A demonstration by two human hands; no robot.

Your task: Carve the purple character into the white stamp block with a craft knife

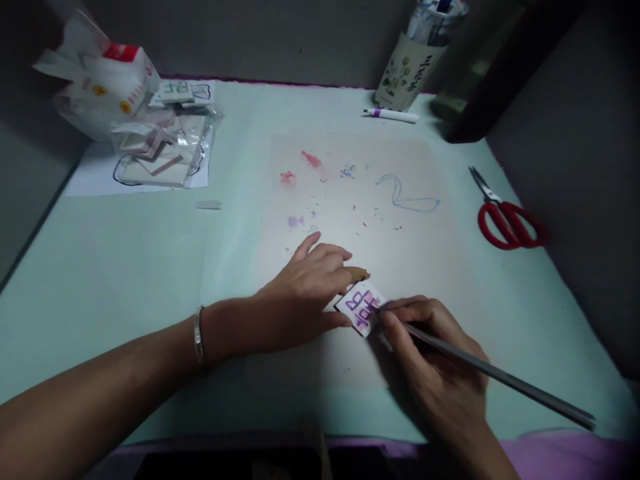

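Note:
A small white square block [359, 305] with purple lettering and pink patches lies near the middle front of the table. My left hand [305, 290] grips it from the left, thumb at its lower edge and fingers at its upper edge. A brownish piece [358, 273] shows by those fingertips; I cannot make out what it is. My right hand [440, 367] is closed round a long thin dark tool [500, 375], whose tip meets the block's right part. The tool's long end points to the lower right.
A marked pale sheet [320, 193] lies under the work. Red-handled scissors [505, 223] rest at the right. A purple-banded marker [393, 116] lies before a container [413, 67] at the back. Bagged blocks [165, 150] and a white package [120, 80] are at the left.

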